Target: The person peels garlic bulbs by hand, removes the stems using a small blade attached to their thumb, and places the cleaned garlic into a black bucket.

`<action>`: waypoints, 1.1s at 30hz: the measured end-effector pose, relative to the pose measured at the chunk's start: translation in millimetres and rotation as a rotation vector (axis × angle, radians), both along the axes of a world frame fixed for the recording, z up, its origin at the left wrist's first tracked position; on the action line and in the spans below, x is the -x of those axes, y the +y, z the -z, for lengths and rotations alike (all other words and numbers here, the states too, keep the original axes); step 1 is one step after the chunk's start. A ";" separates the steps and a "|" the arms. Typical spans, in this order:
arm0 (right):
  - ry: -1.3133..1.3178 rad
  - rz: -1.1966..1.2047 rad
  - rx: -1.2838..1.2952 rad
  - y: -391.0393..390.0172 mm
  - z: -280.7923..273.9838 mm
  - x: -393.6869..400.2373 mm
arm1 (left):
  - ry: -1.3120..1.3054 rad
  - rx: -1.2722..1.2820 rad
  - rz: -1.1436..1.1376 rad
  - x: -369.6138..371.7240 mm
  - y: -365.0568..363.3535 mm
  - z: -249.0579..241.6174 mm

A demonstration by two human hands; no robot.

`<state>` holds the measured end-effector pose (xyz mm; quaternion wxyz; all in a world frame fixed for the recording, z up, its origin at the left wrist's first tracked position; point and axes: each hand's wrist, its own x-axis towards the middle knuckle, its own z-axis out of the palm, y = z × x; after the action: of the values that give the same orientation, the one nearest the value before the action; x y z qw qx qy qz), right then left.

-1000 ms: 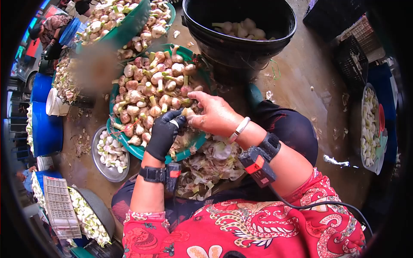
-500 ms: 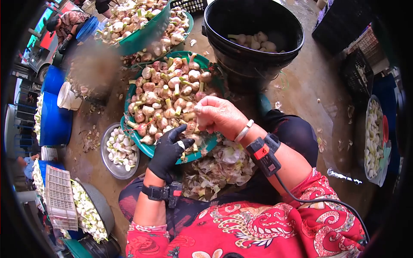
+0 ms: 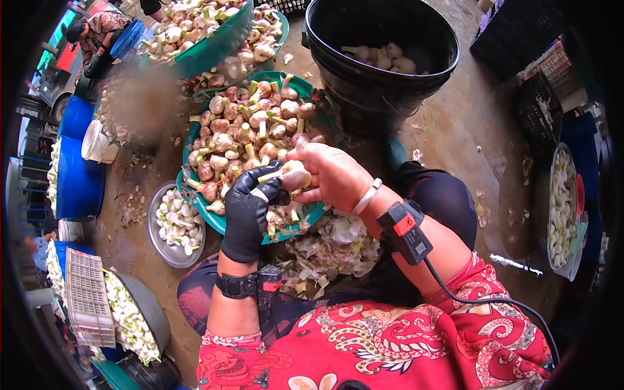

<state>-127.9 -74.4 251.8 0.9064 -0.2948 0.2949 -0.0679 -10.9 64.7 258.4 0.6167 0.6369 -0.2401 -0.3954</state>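
Note:
My left hand, in a black glove, is closed on a garlic bulb with its pale stem pointing left. My bare right hand meets the same bulb from the right, its fingers and thumb against the skin. Both hands are over the near side of a green basin heaped with unpeeled garlic bulbs. Below the basin, between my legs, lies a heap of papery garlic skins. Left of the basin stands a metal bowl of white, peeled garlic.
A black bucket with some peeled bulbs stands behind the basin. Another green tub of garlic is at the back. Blue tubs and a plastic crate line the left. A co-worker bends at the far left.
My left hand has moved up and right and now grips a garlic bulb. My right hand has opened from a pinch and come around that bulb. The view has shifted slightly.

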 end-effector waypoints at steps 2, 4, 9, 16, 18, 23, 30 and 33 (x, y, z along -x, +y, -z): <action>-0.061 -0.080 0.127 2.3 -3.1 2.8 | 0.062 0.004 -0.017 1.0 0.5 -5.7; -0.145 -0.073 0.403 7.1 3.7 2.0 | 0.092 0.026 -0.017 3.9 -2.3 -11.7; -0.218 0.322 0.070 1.6 14.6 -5.8 | 0.200 0.014 0.073 15.6 3.9 4.7; -0.125 0.056 0.067 -2.2 4.5 -0.6 | 0.005 -0.180 0.092 14.3 3.4 7.5; -0.146 0.048 0.076 -2.0 -0.6 -1.1 | -0.186 -0.161 0.145 1.2 2.0 4.5; -0.028 -0.095 0.402 -4.2 0.5 -3.3 | -0.196 -0.038 0.030 7.1 -6.4 -20.7; 0.072 -0.255 0.996 0.2 13.9 -2.3 | 0.040 0.090 -0.041 -10.9 1.2 -3.7; 0.119 -0.431 1.490 -5.6 22.9 3.7 | 0.000 0.034 -0.070 -17.8 4.1 -1.1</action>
<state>-131.6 -79.9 228.9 0.4452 -0.8801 0.1557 -0.0546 6.8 68.8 259.5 0.6409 0.6343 -0.2242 -0.3697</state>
